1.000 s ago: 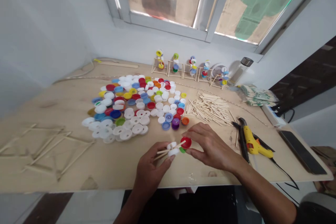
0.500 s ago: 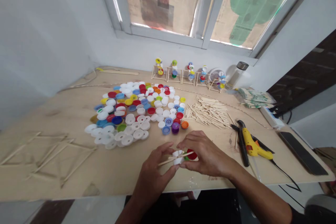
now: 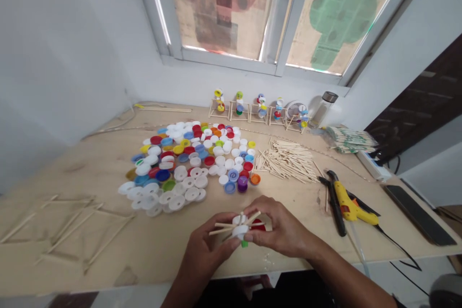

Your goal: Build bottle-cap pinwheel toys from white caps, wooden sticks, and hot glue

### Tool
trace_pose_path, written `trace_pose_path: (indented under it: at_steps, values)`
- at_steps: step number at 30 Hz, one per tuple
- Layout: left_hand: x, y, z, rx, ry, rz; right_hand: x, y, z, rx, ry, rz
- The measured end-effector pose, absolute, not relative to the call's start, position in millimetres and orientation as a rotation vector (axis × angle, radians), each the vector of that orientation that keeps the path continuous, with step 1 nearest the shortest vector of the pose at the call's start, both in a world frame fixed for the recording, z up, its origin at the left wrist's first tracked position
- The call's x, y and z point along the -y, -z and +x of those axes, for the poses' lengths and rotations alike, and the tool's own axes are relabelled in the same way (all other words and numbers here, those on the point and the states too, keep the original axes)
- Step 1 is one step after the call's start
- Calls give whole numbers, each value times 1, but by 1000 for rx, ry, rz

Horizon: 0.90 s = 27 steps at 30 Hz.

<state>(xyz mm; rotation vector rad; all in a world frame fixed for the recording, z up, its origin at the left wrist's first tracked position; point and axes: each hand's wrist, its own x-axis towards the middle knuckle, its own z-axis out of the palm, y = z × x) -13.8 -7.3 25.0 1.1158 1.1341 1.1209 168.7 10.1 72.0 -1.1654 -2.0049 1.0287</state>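
Observation:
Low over the table's front edge, my left hand and my right hand pinch a small piece made of white bottle caps and thin wooden sticks. The sticks poke out from the caps to both sides. My left thumb presses the lower white cap, and my right fingers close on its other side. Partly behind my right fingers shows a red cap; a bit of green shows under the white caps. Whether these are joined to the piece I cannot tell.
A wide pile of coloured bottle caps lies ahead, with loose sticks right of it. Stick frames lie at left. A yellow glue gun, pliers-like black tool and phone are at right. Finished-looking cap models line the wall.
Both hands have turned the cap-and-stick piece, so more sticks and the white caps' faces show. The hands sit slightly lower in view, as does the whole table, since the camera has tilted up.

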Motion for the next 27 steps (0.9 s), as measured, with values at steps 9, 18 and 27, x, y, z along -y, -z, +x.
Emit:
trace_pose_path:
  at_steps: [9, 18, 27]
  values:
    - [2, -19, -14, -1216, -1222, 1034, -32, -74, 194, 1976, -1014, -1152]
    - [2, -14, -15, -1155, -1246, 888, -77, -34, 192, 2090, -318, -1659]
    - [3, -9, -13, -1199, -1291, 846, -70, -33, 189, 2120, -239, -1677]
